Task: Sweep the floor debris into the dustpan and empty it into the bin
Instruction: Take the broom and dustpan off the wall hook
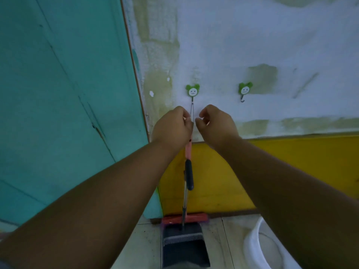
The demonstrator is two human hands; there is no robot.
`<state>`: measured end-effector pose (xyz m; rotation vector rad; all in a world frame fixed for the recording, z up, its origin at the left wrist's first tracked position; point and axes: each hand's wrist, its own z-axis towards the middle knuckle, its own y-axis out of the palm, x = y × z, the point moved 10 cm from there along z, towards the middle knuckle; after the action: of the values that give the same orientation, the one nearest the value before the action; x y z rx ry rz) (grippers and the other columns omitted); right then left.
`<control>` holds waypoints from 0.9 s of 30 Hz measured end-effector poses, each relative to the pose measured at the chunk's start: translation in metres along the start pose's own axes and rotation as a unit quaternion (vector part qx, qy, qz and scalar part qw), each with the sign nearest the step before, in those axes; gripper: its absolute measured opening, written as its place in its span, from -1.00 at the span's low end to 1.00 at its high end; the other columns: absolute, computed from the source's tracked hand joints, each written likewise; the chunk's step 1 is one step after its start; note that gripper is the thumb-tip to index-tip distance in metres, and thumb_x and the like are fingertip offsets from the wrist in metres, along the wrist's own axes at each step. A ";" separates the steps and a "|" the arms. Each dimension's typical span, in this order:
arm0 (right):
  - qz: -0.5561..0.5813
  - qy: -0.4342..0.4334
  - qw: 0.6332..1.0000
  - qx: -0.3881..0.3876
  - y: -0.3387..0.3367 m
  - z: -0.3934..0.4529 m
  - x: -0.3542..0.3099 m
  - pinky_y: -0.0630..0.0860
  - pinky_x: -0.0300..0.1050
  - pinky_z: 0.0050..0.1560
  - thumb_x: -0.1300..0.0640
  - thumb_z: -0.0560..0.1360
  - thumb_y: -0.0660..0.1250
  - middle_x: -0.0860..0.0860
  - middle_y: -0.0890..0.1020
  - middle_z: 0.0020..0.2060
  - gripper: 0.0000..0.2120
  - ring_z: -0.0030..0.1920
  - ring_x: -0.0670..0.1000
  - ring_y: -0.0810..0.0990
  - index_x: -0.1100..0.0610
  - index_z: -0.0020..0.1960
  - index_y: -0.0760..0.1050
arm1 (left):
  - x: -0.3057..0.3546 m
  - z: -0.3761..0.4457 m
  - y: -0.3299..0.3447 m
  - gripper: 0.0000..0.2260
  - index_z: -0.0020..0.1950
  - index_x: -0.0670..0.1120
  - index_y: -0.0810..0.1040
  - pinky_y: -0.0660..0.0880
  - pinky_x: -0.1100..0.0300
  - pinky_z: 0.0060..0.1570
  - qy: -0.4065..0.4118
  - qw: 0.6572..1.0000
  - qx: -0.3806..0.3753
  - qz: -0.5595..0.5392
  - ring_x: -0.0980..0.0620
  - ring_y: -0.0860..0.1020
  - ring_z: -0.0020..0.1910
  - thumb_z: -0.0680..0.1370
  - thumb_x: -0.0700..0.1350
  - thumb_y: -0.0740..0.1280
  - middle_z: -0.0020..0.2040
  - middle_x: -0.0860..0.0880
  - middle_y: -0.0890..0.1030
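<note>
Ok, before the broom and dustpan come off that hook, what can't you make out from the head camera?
- Top of the broom handle: covered by the left hand, so its grip on it is unclear.
- Hanging loop below the left hook: too thin to tell which hand pinches it; the right hand is curled beside it.
- Dustpan: front cut off by the bottom edge.
- White bin: mostly behind the right forearm.
- Floor debris: only faint specks.

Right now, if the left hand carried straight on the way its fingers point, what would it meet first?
Judging loosely, the left hand points up and right, at the thin loop hanging from the green smiley hook. It would meet that loop first, then the wall. Depth is unclear.
</note>
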<state>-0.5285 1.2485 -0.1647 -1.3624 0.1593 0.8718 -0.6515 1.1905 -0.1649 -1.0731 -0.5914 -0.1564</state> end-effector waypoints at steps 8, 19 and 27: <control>0.000 -0.027 1.000 0.002 0.017 0.014 -0.007 0.55 -0.06 -0.12 0.05 0.56 0.26 0.00 0.62 -0.15 -0.88 -0.14 0.05 0.58 0.09 0.01 0.48 | -0.014 0.012 0.010 -0.77 0.21 -0.07 0.54 0.45 0.12 -0.10 -0.005 1.000 -0.005 -0.007 -0.06 0.58 0.01 0.62 -0.03 0.22 0.04 -0.06 0.64; -0.002 -0.022 0.999 -0.030 0.028 0.024 0.002 0.54 -0.01 -0.17 0.08 0.55 0.25 0.02 0.60 -0.20 -0.88 -0.17 0.08 0.56 0.10 -0.04 0.50 | -0.015 0.022 0.022 -0.88 -0.02 0.00 0.58 0.39 0.15 -0.22 -0.031 0.999 -0.027 -0.007 -0.01 0.56 -0.15 0.58 -0.04 0.26 -0.17 0.03 0.61; 0.000 -0.029 0.999 -0.020 0.032 0.025 0.006 0.45 -0.06 -0.24 0.09 0.55 0.23 0.03 0.54 -0.28 -0.87 -0.21 0.11 0.53 0.14 -0.07 0.48 | -0.013 0.023 0.018 -0.87 -0.05 -0.01 0.61 0.46 0.12 -0.19 -0.041 0.999 0.015 -0.005 -0.01 0.58 -0.15 0.56 -0.01 0.31 -0.17 0.01 0.64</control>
<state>-0.5538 1.2723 -0.1864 -1.3737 0.0986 0.9180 -0.6639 1.2167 -0.1781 -1.0516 -0.6715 -0.1132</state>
